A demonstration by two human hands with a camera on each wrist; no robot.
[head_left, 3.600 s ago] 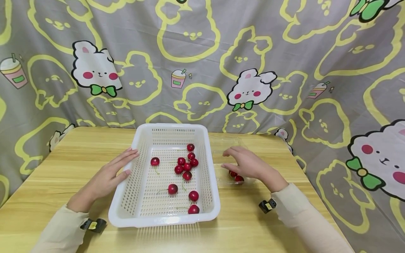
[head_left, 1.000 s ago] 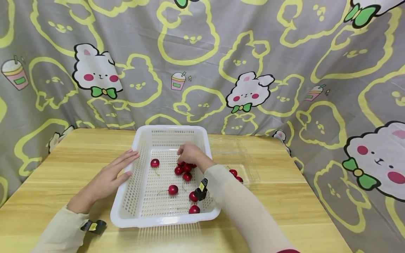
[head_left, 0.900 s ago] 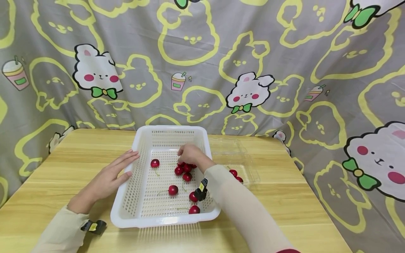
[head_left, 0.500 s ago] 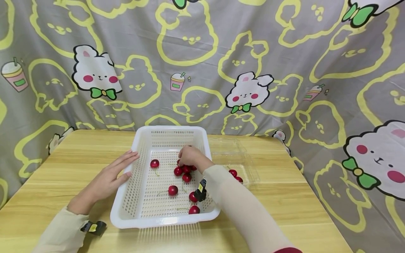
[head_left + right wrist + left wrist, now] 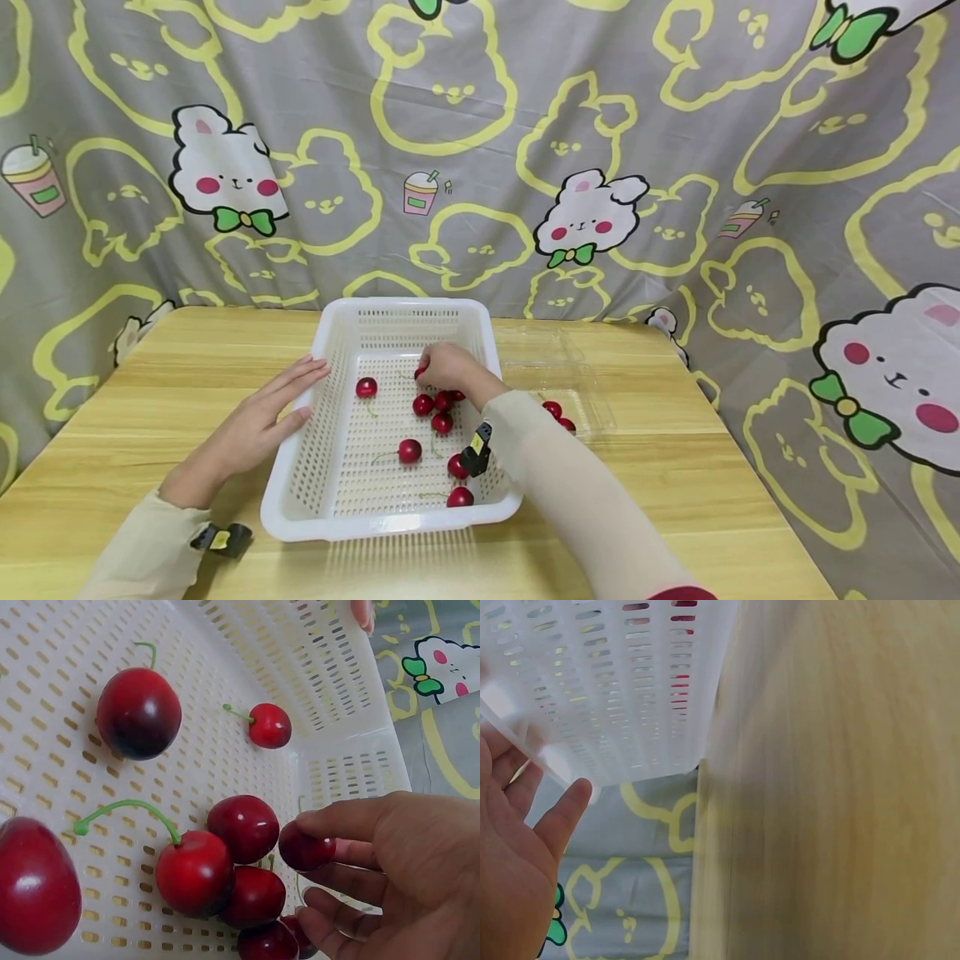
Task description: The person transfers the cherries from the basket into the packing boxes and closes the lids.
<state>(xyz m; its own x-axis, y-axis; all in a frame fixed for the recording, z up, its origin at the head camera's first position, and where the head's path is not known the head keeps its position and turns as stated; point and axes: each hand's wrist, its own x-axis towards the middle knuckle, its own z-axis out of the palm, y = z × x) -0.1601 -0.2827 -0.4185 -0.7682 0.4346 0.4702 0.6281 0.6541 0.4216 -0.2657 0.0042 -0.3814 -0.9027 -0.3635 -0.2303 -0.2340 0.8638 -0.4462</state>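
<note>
A white perforated plastic basket [image 5: 397, 525] stands on the wooden table with several red cherries inside. My left hand [image 5: 257, 421] rests on its left rim, fingers fairly straight. Inside the basket, my right hand [image 5: 453, 371] pinches a dark red cherry [image 5: 304, 847] between thumb and fingers at the far side of a cluster. The cluster includes a cherry with a curved green stem [image 5: 196, 874]. Apart from it lie a lone cherry [image 5: 367, 387] on the left, a cherry [image 5: 409, 452] in the middle and one [image 5: 460, 497] by the near right corner.
To the right of the basket lies an opened clear plastic box [image 5: 600, 408], with red cherries [image 5: 552, 409] in it. The right forearm passes over the basket's right rim. A patterned grey curtain [image 5: 480, 108] hangs behind the table [image 5: 675, 500].
My right hand has gone from above the clear box into the basket. In the last half second the pinched cherry has shifted slightly away from the cluster. The left hand stays put.
</note>
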